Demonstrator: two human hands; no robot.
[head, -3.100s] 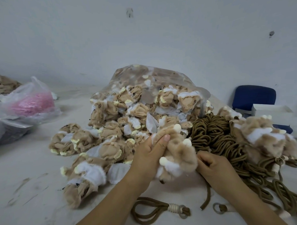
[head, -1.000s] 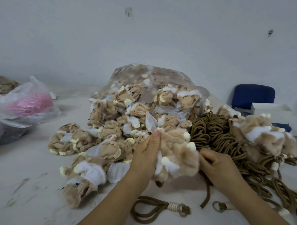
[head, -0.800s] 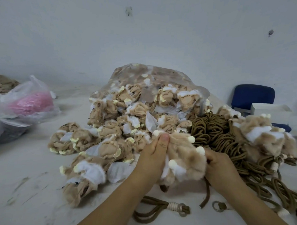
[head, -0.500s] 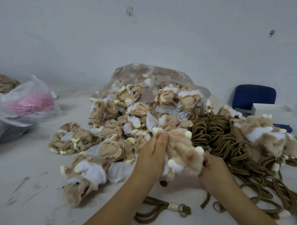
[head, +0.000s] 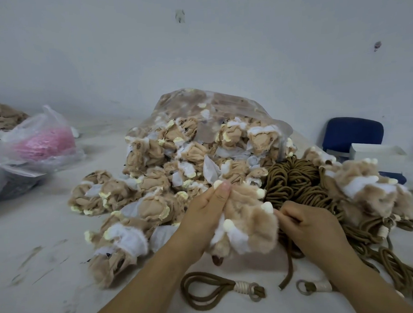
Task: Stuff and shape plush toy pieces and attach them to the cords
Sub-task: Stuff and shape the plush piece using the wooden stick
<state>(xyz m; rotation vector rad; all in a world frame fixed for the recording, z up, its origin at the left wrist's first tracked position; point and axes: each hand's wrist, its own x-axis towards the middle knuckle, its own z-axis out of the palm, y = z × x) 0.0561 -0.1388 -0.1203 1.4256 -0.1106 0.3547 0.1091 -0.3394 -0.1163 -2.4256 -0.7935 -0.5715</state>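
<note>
A tan and white furry plush piece (head: 248, 223) with small cream nubs is held above the table in front of me. My left hand (head: 203, 218) grips its left side, thumb up along the fur. My right hand (head: 307, 223) pinches its right edge with curled fingers; a brown cord end (head: 287, 268) hangs below it. A looped brown cord (head: 206, 291) with a white-wrapped ring lies on the table (head: 40, 270) near me. A pile of coiled brown cords (head: 296, 183) lies just beyond my right hand.
A heap of inside-out tan plush pieces (head: 154, 182) spills from a clear plastic bag (head: 213, 108) behind my hands. Furry plush pieces on cords (head: 368, 189) lie at right. A plastic bag with pink material (head: 44, 142) sits far left. A blue chair (head: 351, 133) and white box (head: 375, 151) stand at right.
My right hand has come out from under the plush piece and now pinches its right edge. My left hand keeps its grip, and the piece has shifted slightly.
</note>
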